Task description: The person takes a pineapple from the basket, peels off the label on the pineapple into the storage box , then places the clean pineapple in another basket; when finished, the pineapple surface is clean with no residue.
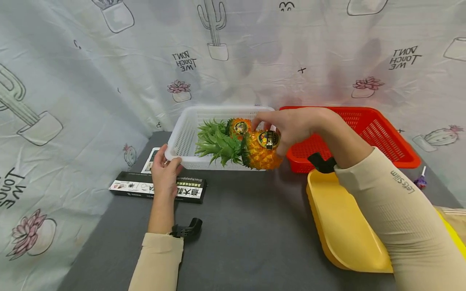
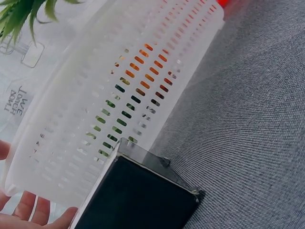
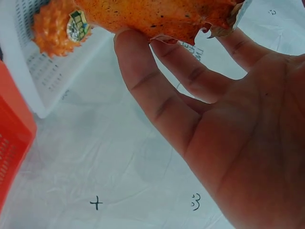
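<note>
Grey worktop (image 1: 255,226) carries a black box (image 1: 160,189) at the left, where the left hand (image 1: 165,171) grips the white basket's (image 1: 185,133) near corner. One pineapple (image 1: 238,127) lies inside; the right hand (image 1: 295,127) holds a second pineapple (image 1: 260,151) over the rim (fingers seemingly curled on it). Red basket (image 1: 378,133) and yellow tray (image 1: 338,226) sit rightward.

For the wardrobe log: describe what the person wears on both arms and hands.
Both hands are bare. The left sleeve and right sleeve are cream ribbed knit; the right one carries grey lettering reading "LetsSlim". A black wrist mount sits at each cuff: left, right.
</note>
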Motion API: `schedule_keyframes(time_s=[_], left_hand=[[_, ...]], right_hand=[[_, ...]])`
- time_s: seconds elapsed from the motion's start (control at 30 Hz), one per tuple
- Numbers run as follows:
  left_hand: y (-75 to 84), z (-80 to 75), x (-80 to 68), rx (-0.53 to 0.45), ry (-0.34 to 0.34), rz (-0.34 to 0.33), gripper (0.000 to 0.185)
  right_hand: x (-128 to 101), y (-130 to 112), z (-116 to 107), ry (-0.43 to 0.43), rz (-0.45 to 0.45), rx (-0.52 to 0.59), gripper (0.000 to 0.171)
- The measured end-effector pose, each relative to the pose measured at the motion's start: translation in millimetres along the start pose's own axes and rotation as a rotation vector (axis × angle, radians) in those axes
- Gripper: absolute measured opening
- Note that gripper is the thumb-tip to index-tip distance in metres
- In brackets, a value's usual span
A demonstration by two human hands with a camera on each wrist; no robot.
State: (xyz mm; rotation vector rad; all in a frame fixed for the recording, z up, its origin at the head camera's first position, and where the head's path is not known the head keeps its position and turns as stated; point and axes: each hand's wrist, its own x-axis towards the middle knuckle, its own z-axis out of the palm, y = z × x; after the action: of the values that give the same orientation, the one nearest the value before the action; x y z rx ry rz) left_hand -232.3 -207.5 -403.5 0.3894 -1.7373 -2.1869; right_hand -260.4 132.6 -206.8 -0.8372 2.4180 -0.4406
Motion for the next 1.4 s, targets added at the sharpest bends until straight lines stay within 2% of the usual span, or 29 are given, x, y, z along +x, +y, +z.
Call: schedule_keyframes(time_s=[0.2, 0.4, 0.7, 1.13, 1.4], left_hand=[[1.3, -0.2, -2.8, 0.017, -0.006, 0.0, 0.07], [0.8, 0.0, -1.7, 0.018, 0.003, 0.006, 0.07], [-0.6, -1.7, 0.3, 0.028, 0.005, 0.003, 0.07], [-1.5, -1.9, 0.7, 0.025, -0.015, 0.004, 0.072], [-0.8, -1.4, -0.5, 0.027, -0.013, 0.004, 0.071]], right_hand=[[-8.5, 5.9, 16.6, 0.008, -0.034, 0.025, 0.077], [-15.8, 13.1, 32.9, 0.005, -0.01, 0.063, 0.081], [-16.9, 25.5, 60.2, -0.007, -0.055, 0.156, 0.084], [-7.6, 38.4, 95.1, -0.007, -0.079, 0.101, 0.078], [-4.1, 45.0, 106.1, -0.029, -0.07, 0.102, 0.077]])
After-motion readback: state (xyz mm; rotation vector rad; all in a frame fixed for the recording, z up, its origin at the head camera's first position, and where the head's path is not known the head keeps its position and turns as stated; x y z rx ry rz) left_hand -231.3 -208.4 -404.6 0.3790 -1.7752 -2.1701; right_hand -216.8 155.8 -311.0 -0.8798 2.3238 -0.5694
